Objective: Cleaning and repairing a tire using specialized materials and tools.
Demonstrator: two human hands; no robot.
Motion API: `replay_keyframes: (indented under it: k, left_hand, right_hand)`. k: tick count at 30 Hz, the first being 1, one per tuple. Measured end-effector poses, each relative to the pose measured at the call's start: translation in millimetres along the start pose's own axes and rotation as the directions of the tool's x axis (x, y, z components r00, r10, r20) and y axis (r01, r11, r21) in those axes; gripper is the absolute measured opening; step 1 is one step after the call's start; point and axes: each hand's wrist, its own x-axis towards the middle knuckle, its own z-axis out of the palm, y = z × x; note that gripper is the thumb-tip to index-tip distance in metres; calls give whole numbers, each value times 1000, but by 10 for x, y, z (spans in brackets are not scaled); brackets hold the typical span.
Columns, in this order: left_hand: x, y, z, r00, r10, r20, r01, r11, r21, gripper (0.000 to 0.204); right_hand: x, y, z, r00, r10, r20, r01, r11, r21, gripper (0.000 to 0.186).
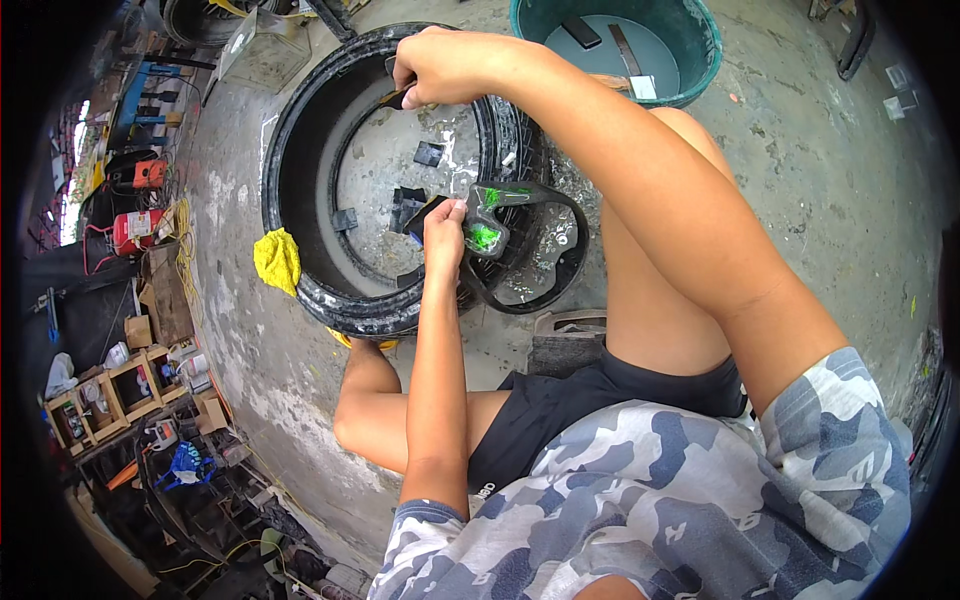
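Observation:
A black tyre lies flat on the wet concrete floor, with a black inner tube draped over its right side. The tube carries bright green patches. My left hand presses on the tube beside the lower green patch, next to a small black rubber piece. My right hand reaches over to the tyre's far rim and grips a small dark tool; most of it is hidden by the fingers. Several small black rubber scraps lie inside the tyre ring.
A yellow rag hangs on the tyre's left edge. A green tub of water with dark strips floating stands at the top. Wooden crates, cans and red tools crowd the left. A low block sits under my leg.

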Motion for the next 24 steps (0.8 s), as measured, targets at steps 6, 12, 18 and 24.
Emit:
replay_keyframes:
  k: [6,12,18,24]
  left_hand:
    - [-27,64,41,992,-73,-101,91,976,195,37]
    - [43,16,37,996,-47,-75,52,996,68,40]
    - [-32,95,85,984,-90,-152,114,982,154,44]
    - [-51,144,9,997,-69,23,69,998,7,28]
  right_hand:
    - [41,-4,32,1000,-17,22,17,1000,-2,34]
    - [64,-20,70,999,-9,36,10,1000,-13,34]
    - [68,-34,77,999,-4,48,5,1000,-26,34]
    - [55,-56,92,999,15,44,-14,1000,-23,35]
